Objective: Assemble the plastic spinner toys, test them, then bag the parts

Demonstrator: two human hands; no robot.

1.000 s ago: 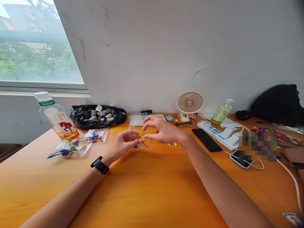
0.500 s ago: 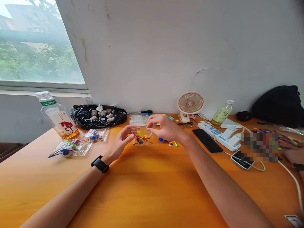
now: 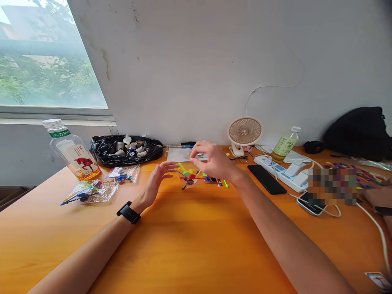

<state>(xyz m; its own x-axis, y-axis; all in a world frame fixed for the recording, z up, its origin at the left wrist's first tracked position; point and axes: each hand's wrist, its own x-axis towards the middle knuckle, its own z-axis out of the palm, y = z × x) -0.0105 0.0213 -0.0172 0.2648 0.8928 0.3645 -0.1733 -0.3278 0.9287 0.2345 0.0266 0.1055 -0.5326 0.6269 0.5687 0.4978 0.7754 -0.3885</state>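
Multicolored plastic pcs (image 3: 190, 176) sit on the wooden table (image 3: 171, 245) btwn the hands, just right of the L hand (image 3: 156, 183) and just below-left of the R hand's (image 3: 211, 161) fingers. L hand is empty, fingers straight, palm turned twd the pcs, apart from them. R hand arches over, fingers curled, thumb near index; can't tell if it's pinching anything. Small loose bits (image 3: 212, 179) lie by the R wrist w/ a green arrow (image 3: 226, 183) at their right end. Black watch (image 3: 129, 212) on L wrist.

Farther left: 2 clear bags w/ parts, the nearer one (image 3: 94, 192) and the farther one (image 3: 124, 174), then a lg bottle (image 3: 75, 157). Back: black plastic bag (image 3: 101, 149) w/ rolls, fan (image 3: 245, 131). Right: black phone (image 3: 266, 179), white pwr strip (image 3: 280, 174), tea btl (image 3: 286, 145).
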